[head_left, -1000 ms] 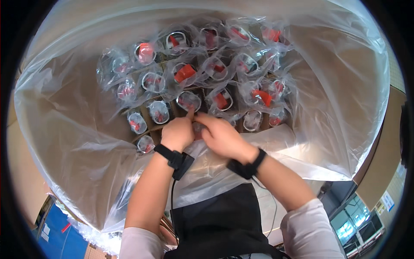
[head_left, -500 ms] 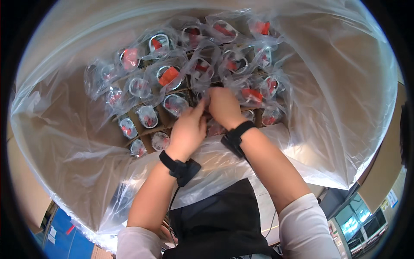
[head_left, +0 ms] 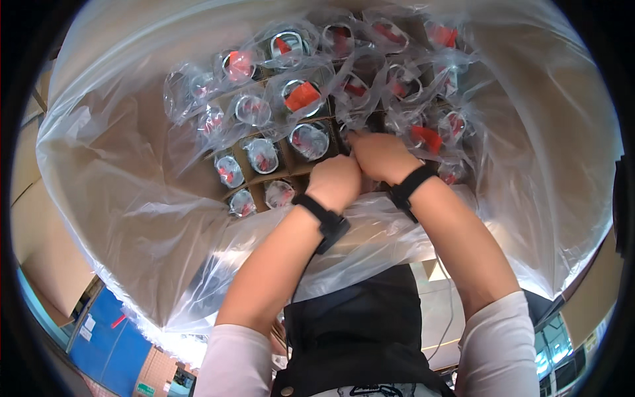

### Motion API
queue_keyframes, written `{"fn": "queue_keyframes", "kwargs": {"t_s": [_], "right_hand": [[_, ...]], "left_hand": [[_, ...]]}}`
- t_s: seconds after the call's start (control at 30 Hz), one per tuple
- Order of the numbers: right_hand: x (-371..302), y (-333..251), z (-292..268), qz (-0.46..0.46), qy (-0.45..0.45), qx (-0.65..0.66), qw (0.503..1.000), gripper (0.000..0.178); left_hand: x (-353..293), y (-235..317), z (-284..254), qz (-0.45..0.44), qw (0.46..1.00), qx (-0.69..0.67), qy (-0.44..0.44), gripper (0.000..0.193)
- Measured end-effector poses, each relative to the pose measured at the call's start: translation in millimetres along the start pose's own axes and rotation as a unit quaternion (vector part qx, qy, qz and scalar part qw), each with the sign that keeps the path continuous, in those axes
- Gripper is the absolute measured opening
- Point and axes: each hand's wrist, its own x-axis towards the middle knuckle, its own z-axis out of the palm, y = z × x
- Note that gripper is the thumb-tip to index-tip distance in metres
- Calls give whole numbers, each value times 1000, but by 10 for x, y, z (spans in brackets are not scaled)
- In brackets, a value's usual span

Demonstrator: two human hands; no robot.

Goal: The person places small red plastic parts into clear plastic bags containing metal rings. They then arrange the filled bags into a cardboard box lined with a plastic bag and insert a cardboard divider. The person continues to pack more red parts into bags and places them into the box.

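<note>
My left hand (head_left: 337, 181) and my right hand (head_left: 383, 157) meet over one compartment near the front middle of a cardboard divider grid (head_left: 286, 157). Both are closed, fingers curled inward and knuckles up. A bit of clear plastic bag (head_left: 345, 127) shows at the right fingertips; what lies beneath the hands is hidden. Left of them stands a bagged metal part (head_left: 309, 141) with a shiny round rim. Beyond, another bagged round part (head_left: 302, 96) carries an orange-red tag. Several more such parts fill the compartments, each wrapped in clear film with something red inside.
A large translucent liner (head_left: 132, 218) drapes the walls of the big box and folds over its near edge. Cardboard flaps (head_left: 49, 245) flank it. A blue panel (head_left: 112, 341) stands outside at lower left. Black bands with small modules circle both wrists.
The whole box has shifted right and slightly up in the picture. My left hand's fingers, stretched toward the right hand before, are now curled in against it. Both hands stay over the same spot.
</note>
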Motion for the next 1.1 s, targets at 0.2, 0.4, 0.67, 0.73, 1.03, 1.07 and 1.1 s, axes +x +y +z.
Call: {"fn": "queue_keyframes", "kwargs": {"t_s": [0.2, 0.4, 0.67, 0.73, 1.03, 1.07, 1.1], "right_hand": [[121, -180, -51, 55, -100, 36, 993, 28], [-1122, 186, -81, 267, 84, 483, 830, 38], [-956, 503, 9, 63, 333, 233, 912, 27], [-1097, 418, -220, 139, 269, 384, 872, 25], [-1246, 469, -308, 180, 306, 427, 832, 30], [-1208, 452, -303, 169, 328, 384, 846, 30], [-1131, 435, -285, 154, 347, 342, 859, 31]], "left_hand": [[-277, -71, -72, -21, 998, 0, 62, 31], [-109, 173, -76, 44, 967, -150, 201, 52], [268, 593, -63, 115, 886, -370, 255, 39], [184, 574, -174, 46, 826, -514, 226, 33], [162, 950, -306, 21, 836, -492, 242, 16], [198, 919, -262, 31, 845, -475, 244, 16], [263, 847, -207, 40, 853, -457, 250, 16]]}}
